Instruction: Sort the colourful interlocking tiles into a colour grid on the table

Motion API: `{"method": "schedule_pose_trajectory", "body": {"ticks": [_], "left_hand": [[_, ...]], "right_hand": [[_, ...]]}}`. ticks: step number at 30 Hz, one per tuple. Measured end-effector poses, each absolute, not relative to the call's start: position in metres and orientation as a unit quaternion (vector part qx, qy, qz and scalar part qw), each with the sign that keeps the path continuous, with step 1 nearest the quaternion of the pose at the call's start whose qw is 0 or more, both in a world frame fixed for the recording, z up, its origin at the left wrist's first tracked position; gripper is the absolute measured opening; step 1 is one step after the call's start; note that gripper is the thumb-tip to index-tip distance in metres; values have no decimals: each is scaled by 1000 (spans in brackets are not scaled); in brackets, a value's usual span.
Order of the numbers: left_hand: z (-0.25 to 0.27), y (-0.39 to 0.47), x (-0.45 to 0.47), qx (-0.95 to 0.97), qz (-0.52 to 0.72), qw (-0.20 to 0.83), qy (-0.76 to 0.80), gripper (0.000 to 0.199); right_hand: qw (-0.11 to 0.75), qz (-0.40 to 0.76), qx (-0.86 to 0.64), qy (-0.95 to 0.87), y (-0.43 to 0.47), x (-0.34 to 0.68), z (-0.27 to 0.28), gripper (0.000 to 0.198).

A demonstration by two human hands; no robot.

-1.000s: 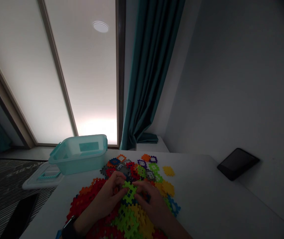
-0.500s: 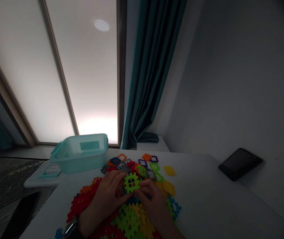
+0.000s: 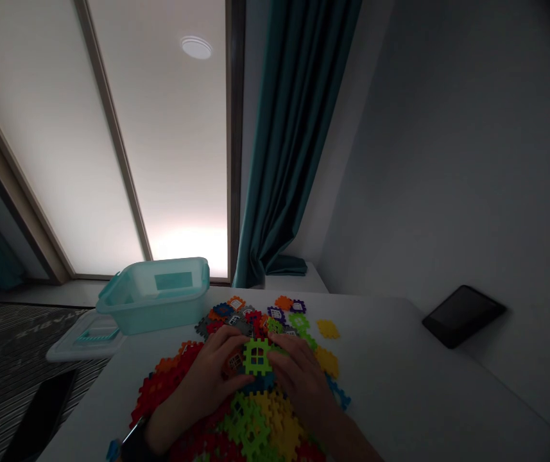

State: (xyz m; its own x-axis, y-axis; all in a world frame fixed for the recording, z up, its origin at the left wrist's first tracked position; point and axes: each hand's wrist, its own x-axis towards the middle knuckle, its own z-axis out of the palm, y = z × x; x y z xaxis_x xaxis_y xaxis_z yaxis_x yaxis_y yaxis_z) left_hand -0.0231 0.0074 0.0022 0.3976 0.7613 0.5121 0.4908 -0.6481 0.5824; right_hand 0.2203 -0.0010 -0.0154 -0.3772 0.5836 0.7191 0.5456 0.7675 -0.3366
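Note:
A bright green square tile (image 3: 257, 357) with notched edges and a four-pane window stands between my two hands, facing me. My left hand (image 3: 214, 369) curls around its left side, the thumb low near the bottom edge and the fingers at the upper corner. From the right, my right hand (image 3: 303, 378) presses its fingers against the tile's edge; the thumb is hidden. Just left of the green tile, a dark orange window tile (image 3: 235, 363) shows inside the left hand's grasp. Blue notched pieces (image 3: 260, 384) lie directly below.
Red tiles (image 3: 152, 391) heap up on the left, with green (image 3: 248, 427) and yellow (image 3: 279, 423) ones in front. Mixed window tiles (image 3: 275, 314) lie behind my hands. A teal bin (image 3: 159, 317) and its lid (image 3: 77, 346) stand back left. A black tablet (image 3: 464, 314) leans right.
My right hand has shifted its grip from the tile's lower right corner to higher along its right side. The green tile has straightened and sits slightly lower.

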Motion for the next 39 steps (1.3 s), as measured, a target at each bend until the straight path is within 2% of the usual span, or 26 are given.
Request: {"method": "schedule_pose_trajectory", "body": {"ticks": [4, 6, 9, 12, 18, 29, 34, 39], "left_hand": [[12, 3, -18, 808, 365, 277, 371, 20], [15, 2, -17, 794, 369, 308, 372, 28], [15, 4, -16, 771, 386, 347, 368, 40], [12, 8, -16, 742, 396, 393, 372, 46], [9, 10, -13, 695, 414, 437, 393, 53], [12, 6, -12, 692, 417, 436, 396, 48], [11, 1, -11, 727, 399, 398, 391, 39], [17, -3, -11, 747, 364, 381, 405, 27]], "right_hand": [[432, 75, -337, -833, -4, 220, -8, 19], [446, 155, -390, -790, -7, 213, -8, 16], [459, 289, -469, -697, -11, 201, -11, 24], [463, 391, -485, -631, -11, 194, -14, 29], [459, 448, -475, -603, -10, 192, -14, 30], [446, 413, -484, -630, -13, 193, -10, 23], [462, 248, -455, -719, -13, 198, -10, 20], [509, 90, -356, -778, -9, 201, -12, 13]]}}
